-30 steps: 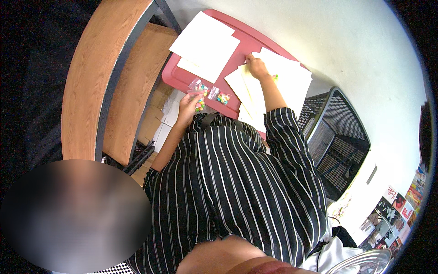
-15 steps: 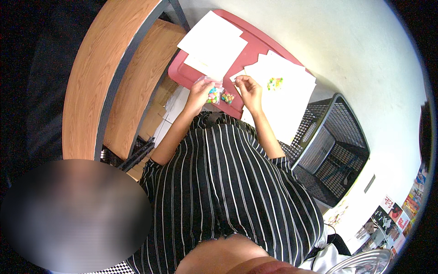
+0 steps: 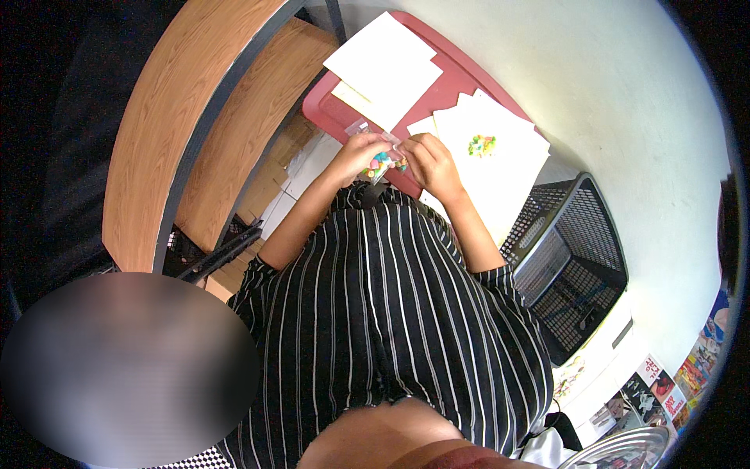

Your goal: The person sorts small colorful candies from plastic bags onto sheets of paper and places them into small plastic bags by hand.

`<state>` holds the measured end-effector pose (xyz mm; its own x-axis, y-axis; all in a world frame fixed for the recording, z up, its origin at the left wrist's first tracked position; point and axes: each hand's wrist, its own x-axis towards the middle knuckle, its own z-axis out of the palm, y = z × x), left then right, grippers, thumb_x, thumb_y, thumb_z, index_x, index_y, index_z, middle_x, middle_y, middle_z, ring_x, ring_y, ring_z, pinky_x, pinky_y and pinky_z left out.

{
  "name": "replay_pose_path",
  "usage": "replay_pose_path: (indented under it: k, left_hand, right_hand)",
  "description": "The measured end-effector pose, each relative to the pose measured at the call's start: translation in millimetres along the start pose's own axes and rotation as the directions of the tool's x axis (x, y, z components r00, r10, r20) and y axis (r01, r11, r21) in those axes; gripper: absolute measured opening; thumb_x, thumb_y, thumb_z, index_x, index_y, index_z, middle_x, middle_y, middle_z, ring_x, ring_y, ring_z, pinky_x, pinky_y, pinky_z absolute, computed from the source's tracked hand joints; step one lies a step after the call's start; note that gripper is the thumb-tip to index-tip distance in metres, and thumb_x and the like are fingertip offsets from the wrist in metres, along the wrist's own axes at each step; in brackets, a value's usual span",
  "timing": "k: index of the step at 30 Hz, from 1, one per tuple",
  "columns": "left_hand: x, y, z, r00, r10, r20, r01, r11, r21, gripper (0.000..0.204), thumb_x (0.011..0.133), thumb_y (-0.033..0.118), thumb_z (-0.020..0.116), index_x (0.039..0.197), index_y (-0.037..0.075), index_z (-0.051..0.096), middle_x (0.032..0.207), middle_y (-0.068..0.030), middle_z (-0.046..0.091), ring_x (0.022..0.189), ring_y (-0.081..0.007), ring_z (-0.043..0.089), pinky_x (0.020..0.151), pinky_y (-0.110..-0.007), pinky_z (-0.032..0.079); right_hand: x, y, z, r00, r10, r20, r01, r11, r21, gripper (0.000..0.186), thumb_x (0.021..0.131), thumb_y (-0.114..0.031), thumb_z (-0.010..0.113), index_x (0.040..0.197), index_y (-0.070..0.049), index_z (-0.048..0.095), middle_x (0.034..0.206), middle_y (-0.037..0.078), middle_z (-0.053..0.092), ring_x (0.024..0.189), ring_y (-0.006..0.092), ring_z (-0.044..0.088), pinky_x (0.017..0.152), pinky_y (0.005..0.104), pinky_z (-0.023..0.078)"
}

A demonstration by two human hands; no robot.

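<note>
My left hand is closed round a small clear plastic bag with colourful little pieces in it. The fingers of my right hand are pinched together at the bag's right edge and seem to grip it. Part of a second cluster of colourful pieces shows between the bag and my right hand, mostly hidden. To the right, a small heap of green, yellow and orange pieces lies on white paper sheets. What the pieces are is too small to tell.
Under the papers is a red table with a raised rim. Another stack of white sheets lies at its far left. Wooden shelves stand on the left. A dark plastic basket sits at the right, beside the white wall.
My right hand has moved left to the bag, and its fingers now meet the bag's edge. The second cluster of pieces, seen plainly before, is now mostly covered.
</note>
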<state>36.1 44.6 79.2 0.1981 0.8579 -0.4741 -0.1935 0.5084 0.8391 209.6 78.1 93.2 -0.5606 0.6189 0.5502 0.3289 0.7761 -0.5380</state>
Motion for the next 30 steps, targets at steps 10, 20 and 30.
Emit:
replay_pose_path:
  k: [10,20,30]
  left_hand:
    - [0,0,-2,0.999,-0.035,0.014,0.035,0.999,0.039,0.023,0.085,0.016,0.047,0.092,-0.003,0.057,0.082,-0.0093,0.061,0.07,-0.0141,0.059,0.061,-0.023,0.046]
    - [-4,10,4,0.999,-0.035,0.026,0.034,0.998,0.06,0.022,0.078,0.022,0.058,0.088,0.002,0.06,0.074,-0.0032,0.06,0.061,-0.0069,0.054,0.05,-0.017,0.04]
    - [-3,2,9,0.967,0.256,-0.009,-0.253,0.961,0.107,0.016,0.081,0.008,0.055,0.093,-0.002,0.056,0.08,-0.0057,0.061,0.067,-0.0076,0.056,0.056,-0.019,0.044]
  right_hand:
    - [-1,0,-5,0.991,-0.06,0.122,0.06,0.998,-0.002,0.018,0.065,-0.005,0.059,0.083,-0.003,0.054,0.069,0.008,0.047,0.064,0.0239,0.05,0.06,0.034,0.043]
    - [2,0,-15,0.988,-0.08,0.134,0.083,0.996,-0.017,0.017,0.067,-0.007,0.062,0.083,-0.004,0.055,0.072,0.008,0.05,0.067,0.0234,0.052,0.06,0.0341,0.043]
    - [-4,-6,-14,0.985,0.171,-0.028,-0.17,0.985,0.031,0.013,0.066,-0.009,0.068,0.075,-0.005,0.059,0.073,0.008,0.055,0.067,0.0233,0.056,0.06,0.0325,0.045]
